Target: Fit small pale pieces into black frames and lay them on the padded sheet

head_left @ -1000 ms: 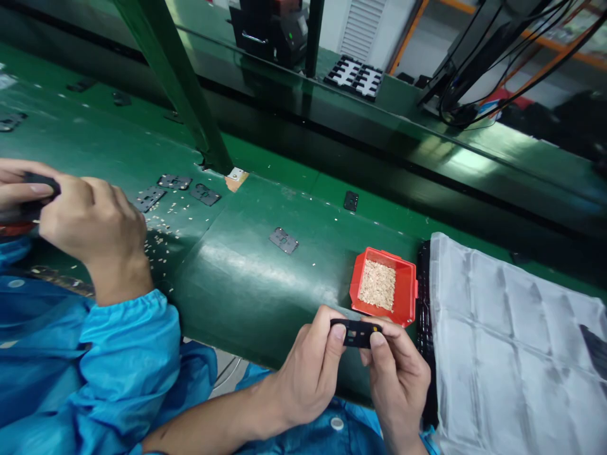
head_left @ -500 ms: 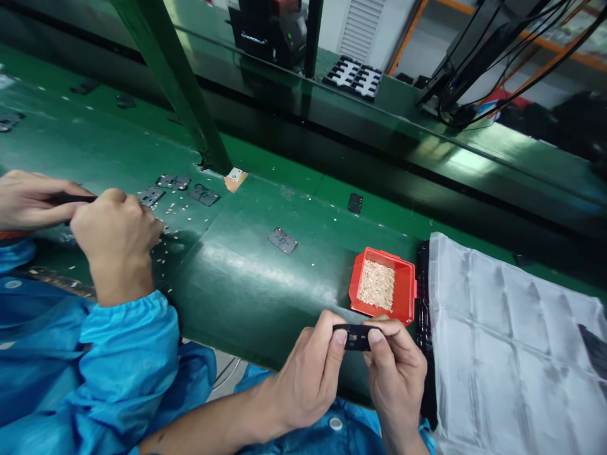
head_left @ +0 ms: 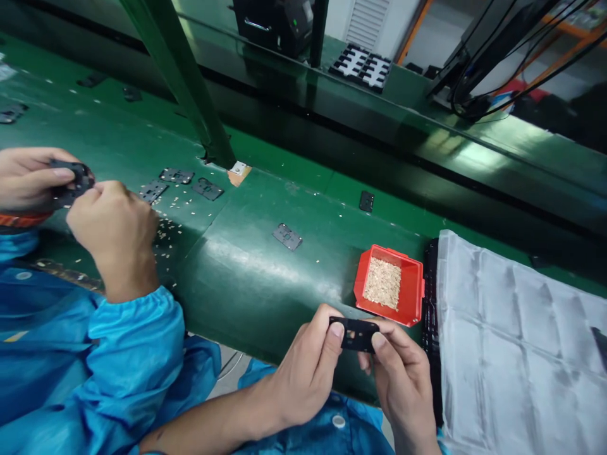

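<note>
My left hand (head_left: 306, 373) and my right hand (head_left: 401, 376) together pinch a small flat black plastic part (head_left: 355, 334) with cut-outs, low in the middle of the view, over the near edge of the green conveyor belt (head_left: 265, 272). Each hand grips one end with thumb and fingers. Just beyond it stands a red tray (head_left: 418, 292) filled with tiny tan pieces. A co-worker's two hands (head_left: 111, 230) in blue sleeves at the left hold a similar black part (head_left: 71, 180).
Several flat black parts (head_left: 286, 236) lie on the belt, with tan bits scattered at the left. A white padded sheet (head_left: 516, 354) covers a black tray at the right. A green post (head_left: 183, 82) rises from the belt. Cables hang at the back right.
The black part has tilted so its flat face shows again between my fingers. The co-worker's hands turned their part and raised it slightly. The view shifted a little.
</note>
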`<state>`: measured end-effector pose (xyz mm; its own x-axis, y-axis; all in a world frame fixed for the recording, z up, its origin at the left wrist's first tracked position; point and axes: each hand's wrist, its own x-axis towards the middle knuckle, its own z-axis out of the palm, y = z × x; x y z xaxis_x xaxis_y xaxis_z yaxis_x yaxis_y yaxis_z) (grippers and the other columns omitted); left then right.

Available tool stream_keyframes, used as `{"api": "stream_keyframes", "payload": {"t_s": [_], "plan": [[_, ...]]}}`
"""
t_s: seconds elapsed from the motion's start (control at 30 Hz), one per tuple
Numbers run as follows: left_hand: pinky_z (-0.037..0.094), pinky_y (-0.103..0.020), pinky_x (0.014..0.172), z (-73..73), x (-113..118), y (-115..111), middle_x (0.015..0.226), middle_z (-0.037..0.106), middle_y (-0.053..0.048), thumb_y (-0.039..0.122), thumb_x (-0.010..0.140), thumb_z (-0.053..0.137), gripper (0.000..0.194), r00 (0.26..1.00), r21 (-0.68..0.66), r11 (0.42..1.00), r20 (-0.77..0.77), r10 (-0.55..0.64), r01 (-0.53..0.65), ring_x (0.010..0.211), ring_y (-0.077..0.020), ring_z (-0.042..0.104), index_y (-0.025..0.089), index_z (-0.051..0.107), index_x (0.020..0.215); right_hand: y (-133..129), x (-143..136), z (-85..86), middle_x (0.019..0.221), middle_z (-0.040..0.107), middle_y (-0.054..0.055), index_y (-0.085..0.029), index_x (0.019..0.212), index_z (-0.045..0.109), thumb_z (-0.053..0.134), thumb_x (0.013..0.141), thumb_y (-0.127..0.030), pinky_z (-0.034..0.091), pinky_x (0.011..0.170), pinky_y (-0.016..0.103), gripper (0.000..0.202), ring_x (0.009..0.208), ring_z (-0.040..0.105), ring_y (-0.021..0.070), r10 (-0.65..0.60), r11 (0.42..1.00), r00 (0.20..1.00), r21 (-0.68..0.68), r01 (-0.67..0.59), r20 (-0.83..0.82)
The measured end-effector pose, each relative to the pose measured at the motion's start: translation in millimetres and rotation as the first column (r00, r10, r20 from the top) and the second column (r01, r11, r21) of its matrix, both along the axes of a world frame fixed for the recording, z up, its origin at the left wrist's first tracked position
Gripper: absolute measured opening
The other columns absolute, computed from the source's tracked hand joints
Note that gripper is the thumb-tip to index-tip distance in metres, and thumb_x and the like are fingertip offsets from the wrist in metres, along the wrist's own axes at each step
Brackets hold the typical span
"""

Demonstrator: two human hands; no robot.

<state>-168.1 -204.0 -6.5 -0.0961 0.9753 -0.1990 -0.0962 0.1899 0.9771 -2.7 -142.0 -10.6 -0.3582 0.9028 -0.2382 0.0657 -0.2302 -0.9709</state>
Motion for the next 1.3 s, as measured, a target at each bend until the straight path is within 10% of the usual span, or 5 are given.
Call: {"api": "stream_keyframes", "payload": {"t_s": [0.4,0.7,0.83,1.03,1.3], "plan": [[0.033,-0.024,0.056,-10.3,-8.7,3.3,0.062,0.046,0.006,0.04,0.113,0.032,0.034,0.97,-0.074,0.994,0.226,0.092,-0.078,0.056,-0.0109,0.041,0.021,0.048,0.089,1.0,-15.9,-5.8,0.056,0.057,-0.003,-0.02,0.079,0.066,0.069,0.1,-0.045,0.045,0.044,0.022,0.033,0.045,0.053,0.012,-0.054,0.997,0.988,0.071,0.044,0.144],[0.048,-0.029,0.077,-12.3,-53.7,10.7,0.083,0.061,-0.001,0.034,0.112,0.034,0.032,0.979,-0.011,0.999,-0.2,0.041,-0.044,0.078,-0.0161,0.06,0.02,0.054,0.091,-0.1,-26.7,-18.8,0.067,0.074,0.002,-0.021,0.093,0.073,0.073,0.098,-0.037,0.06,0.053,0.021,0.017,0.054,0.071,0.0163,0.198,0.952,0.948,0.18,-0.246,0.25],[0.05,-0.037,0.093,-16.5,-92.0,20.8,0.102,0.065,-0.008,0.027,0.109,0.04,0.025,0.813,0.024,0.991,-0.57,0.12,-0.129,0.096,-0.0223,0.063,0.018,0.061,0.099,0.0,-24.1,-36.8,0.071,0.076,0.003,-0.022,0.1,0.08,0.068,0.101,-0.039,0.061,0.054,0.02,0.02,0.054,0.072,0.0155,0.267,0.921,0.921,0.206,-0.33,0.283],[0.052,-0.034,0.085,-22.4,-108.9,55.0,0.092,0.07,-0.004,0.018,0.106,0.05,0.018,0.664,0.064,0.975,-0.723,0.191,-0.211,0.086,-0.0213,0.069,0.018,0.062,0.119,3.0,-11.5,-47.4,0.079,0.079,0.004,-0.023,0.104,0.08,0.062,0.105,-0.033,0.062,0.058,0.019,0.022,0.056,0.072,0.0141,0.267,0.892,0.922,0.29,-0.347,0.281],[0.058,-0.038,0.091,-21.2,-143.6,93.9,0.121,0.068,-0.012,0.02,0.104,0.059,0.025,0.321,-0.074,0.964,-0.947,0.012,-0.255,0.103,-0.0279,0.074,0.019,0.07,0.127,0.8,7.8,-56.3,0.093,0.075,0.005,-0.025,0.12,0.073,0.048,0.106,-0.014,0.061,0.069,0.018,0.03,0.074,0.074,0.0134,0.389,0.808,0.887,0.371,-0.458,0.249]]}}
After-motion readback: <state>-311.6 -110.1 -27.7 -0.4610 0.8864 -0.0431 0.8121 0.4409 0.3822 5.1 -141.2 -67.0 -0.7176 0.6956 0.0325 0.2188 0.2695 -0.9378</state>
